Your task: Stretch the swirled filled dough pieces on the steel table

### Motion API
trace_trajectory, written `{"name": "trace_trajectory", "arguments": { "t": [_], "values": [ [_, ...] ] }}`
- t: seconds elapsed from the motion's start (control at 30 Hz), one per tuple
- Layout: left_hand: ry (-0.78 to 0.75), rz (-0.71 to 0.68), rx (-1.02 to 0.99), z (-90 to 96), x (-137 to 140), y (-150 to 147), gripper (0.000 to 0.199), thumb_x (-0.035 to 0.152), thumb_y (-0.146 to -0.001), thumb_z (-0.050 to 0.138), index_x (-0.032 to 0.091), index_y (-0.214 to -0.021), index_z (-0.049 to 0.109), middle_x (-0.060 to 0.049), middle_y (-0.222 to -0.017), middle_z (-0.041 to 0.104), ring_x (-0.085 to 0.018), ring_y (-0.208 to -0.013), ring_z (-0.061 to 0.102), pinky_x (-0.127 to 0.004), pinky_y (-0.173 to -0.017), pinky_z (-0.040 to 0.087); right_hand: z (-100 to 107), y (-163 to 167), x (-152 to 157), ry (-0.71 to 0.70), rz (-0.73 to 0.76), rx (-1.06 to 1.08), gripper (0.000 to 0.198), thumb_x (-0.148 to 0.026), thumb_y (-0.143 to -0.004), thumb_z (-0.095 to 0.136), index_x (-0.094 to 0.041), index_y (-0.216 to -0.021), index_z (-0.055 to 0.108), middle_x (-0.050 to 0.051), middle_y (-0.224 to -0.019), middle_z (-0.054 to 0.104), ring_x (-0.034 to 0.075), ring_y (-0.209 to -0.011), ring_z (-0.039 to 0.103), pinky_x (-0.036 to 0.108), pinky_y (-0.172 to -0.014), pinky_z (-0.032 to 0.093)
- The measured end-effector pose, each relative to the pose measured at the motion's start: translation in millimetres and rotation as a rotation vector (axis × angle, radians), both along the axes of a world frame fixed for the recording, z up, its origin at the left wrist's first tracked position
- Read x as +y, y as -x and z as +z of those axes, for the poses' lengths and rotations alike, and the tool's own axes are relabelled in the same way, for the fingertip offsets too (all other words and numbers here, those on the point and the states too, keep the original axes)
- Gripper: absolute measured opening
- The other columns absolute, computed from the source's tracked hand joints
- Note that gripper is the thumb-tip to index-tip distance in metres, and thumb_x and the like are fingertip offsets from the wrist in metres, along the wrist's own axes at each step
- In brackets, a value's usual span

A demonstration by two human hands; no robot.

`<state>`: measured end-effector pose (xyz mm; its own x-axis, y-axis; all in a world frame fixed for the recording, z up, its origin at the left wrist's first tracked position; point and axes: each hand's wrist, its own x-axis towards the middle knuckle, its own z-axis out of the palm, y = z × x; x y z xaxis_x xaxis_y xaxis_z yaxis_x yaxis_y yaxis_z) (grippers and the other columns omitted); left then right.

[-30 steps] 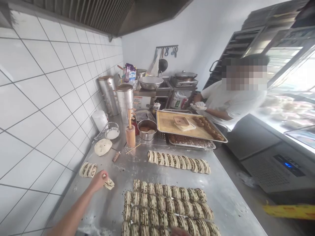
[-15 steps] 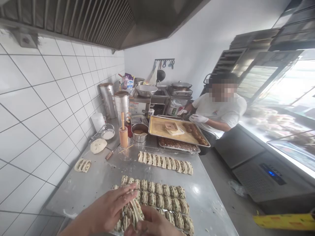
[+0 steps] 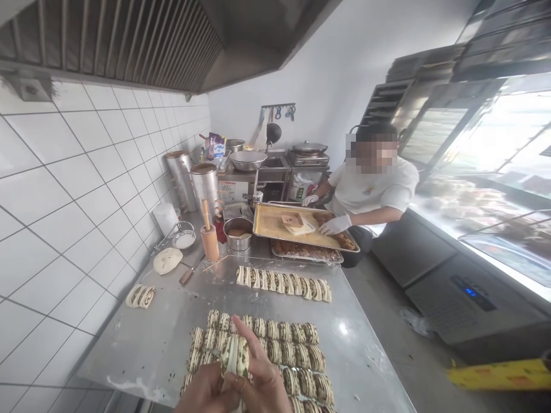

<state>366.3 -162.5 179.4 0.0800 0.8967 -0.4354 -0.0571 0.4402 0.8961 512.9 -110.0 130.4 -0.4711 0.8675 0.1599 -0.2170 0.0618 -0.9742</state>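
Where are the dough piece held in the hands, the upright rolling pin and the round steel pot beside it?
Dough piece [image 3: 235,355]: head view, middle of its layered surface.
Rolling pin [image 3: 210,244]: head view, on its thick barrel, below the handle.
Steel pot [image 3: 239,244]: head view, near outer wall.

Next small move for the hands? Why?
Probably round off the dough piece: left hand and right hand both hold it, its striped layers showing, above rows of compact, rounded striped rolls it could be matched to.
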Motion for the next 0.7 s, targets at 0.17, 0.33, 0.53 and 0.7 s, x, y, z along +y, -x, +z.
{"name": "trace_trajectory", "arguments": {
  "t": [0.17,0.33,0.53,0.7],
  "values": [
    [0.306,0.223,-0.535,13.0,3.5,7.0,0.027,0.026,-0.073,0.071,0.014,-0.097,0.073,-0.008,-0.087,0.073,-0.022,-0.081,0.068,-0.036,-0.082,0.053,-5.8,-20.8,8.3,-0.391,0.069,-0.129,0.043,-0.049,-0.103,0.040,-0.032,-0.134,0.065,0.000,-0.174,0.009,0.036,-0.159,0.015,0.059,-0.127,0.026],
    [0.225,0.271,-0.431,1.3,8.6,17.6,0.051,0.053,-0.076,0.078,0.016,-0.111,0.071,-0.011,-0.095,0.075,-0.025,-0.085,0.069,-0.037,-0.080,0.052,-8.2,-33.2,13.5,-0.553,0.273,-0.179,0.050,-0.056,-0.102,0.035,-0.027,-0.126,0.069,-0.001,-0.175,-0.005,0.040,-0.160,0.003,0.061,-0.129,0.012],
    [-0.039,0.100,-0.040,-59.6,21.3,49.4,0.066,0.048,-0.061,0.090,0.021,-0.117,0.068,-0.009,-0.105,0.073,-0.027,-0.097,0.066,-0.038,-0.087,0.051,-57.0,-4.7,10.7,0.009,0.040,-0.156,0.035,-0.056,-0.092,0.064,-0.024,-0.096,0.077,0.006,-0.168,0.032,0.035,-0.152,0.035,0.053,-0.121,0.039],
    [-0.001,0.232,0.377,-131.9,89.6,148.2,0.061,0.049,-0.069,0.076,0.025,-0.124,0.063,-0.005,-0.103,0.072,-0.023,-0.093,0.066,-0.036,-0.087,0.052,-90.8,-14.3,13.7,0.589,-0.388,-0.228,0.060,-0.073,-0.070,0.076,-0.023,-0.104,0.080,0.013,-0.128,0.072,0.037,-0.120,0.065,0.049,-0.104,0.057]
  ]
}}
